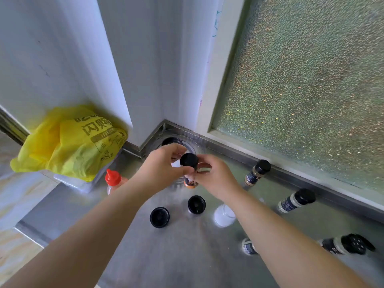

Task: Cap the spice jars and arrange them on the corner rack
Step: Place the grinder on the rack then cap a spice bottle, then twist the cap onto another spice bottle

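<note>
Two hands met over the steel worktop [187, 256], working one spice jar [190, 182] near the corner rack [188, 142].

Left hand [161, 166] curled its grip round the black cap [189, 160] on top of the jar, while the right hand [214, 177] pinched the jar's body just below. Loose on the worktop, nearer the camera, lay two black caps [159, 217] [196, 204], open sides up. Three capped jars [257, 172] [296, 201] [345, 244] stood along the frosted window [301, 80], well apart. One red-capped bottle [113, 180] stood beside a yellow bag [70, 142].
</note>
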`<action>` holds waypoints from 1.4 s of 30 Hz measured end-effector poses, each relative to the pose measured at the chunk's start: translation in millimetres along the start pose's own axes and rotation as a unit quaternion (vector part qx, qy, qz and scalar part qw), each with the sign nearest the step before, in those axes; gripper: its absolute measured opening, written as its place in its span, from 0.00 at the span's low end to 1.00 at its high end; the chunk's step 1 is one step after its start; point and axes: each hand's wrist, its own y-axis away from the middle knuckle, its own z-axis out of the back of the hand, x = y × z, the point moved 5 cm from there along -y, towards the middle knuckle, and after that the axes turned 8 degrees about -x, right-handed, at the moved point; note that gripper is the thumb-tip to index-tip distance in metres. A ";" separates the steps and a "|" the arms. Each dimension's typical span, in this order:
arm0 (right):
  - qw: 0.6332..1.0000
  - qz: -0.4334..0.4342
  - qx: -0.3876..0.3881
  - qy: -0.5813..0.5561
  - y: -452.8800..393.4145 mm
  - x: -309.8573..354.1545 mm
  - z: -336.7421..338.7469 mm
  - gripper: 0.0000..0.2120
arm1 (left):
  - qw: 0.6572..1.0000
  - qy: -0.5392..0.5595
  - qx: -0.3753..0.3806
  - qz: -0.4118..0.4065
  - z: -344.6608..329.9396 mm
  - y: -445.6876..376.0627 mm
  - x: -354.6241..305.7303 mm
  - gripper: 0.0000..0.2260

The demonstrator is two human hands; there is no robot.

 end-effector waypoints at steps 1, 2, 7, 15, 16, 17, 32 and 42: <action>1.000 0.002 -0.008 0.010 -8.3 -0.8 -1.1 0.16 | 1.000 -0.009 -0.013 -0.004 0.0 -5.2 3.7 0.19; 1.000 0.003 -0.012 0.020 -16.3 -3.0 -3.1 0.15 | 0.999 -0.021 -0.026 -0.011 0.3 -9.2 7.0 0.18; 0.998 0.009 -0.012 0.057 -45.9 -18.2 -17.6 0.15 | 0.999 -0.049 -0.013 -0.012 -8.0 -12.8 36.1 0.17; 0.993 0.000 -0.011 0.115 -59.9 -42.1 -34.3 0.12 | 0.998 -0.060 0.009 0.000 -22.7 -4.6 64.0 0.16; 0.993 -0.004 -0.011 0.119 -60.6 -43.9 -34.6 0.12 | 0.998 -0.063 0.011 -0.004 -23.6 -3.0 66.1 0.16; 0.992 -0.005 -0.009 0.125 -61.1 -45.2 -34.9 0.12 | 0.998 -0.067 0.013 -0.005 -24.4 -1.4 67.8 0.16; 0.957 0.011 -0.094 0.276 -3.1 -40.3 98.2 0.24 | 0.994 -0.009 0.092 -0.066 -97.4 7.3 -8.3 0.16; 0.941 -0.038 -0.063 0.329 -31.6 -104.2 146.7 0.34 | 0.984 -0.002 0.149 -0.094 -160.8 -3.7 -36.4 0.16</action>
